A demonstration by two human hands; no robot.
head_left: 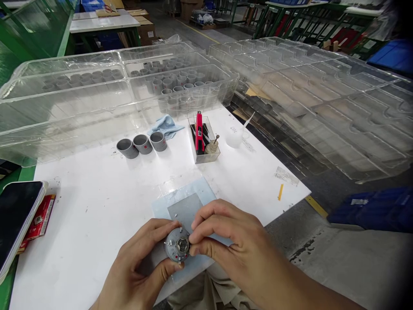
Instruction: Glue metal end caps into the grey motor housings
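A small round grey part with short metal pins around its rim and a dark metal centre is held over the front of the white table. My left hand grips it from the left, fingers above and thumb below. On its right side, my right hand pinches thumb and fingertips together against the rim; whatever lies between those tips is too small to make out. Beneath the hands lies a light blue sheet with a grey square pad on it, partly covered by the hands.
Three grey cups stand beside a blue cloth. A clear box holds a red cutter and a small jar. A white squeeze bottle is to its right. Clear trays line the back; a phone lies left.
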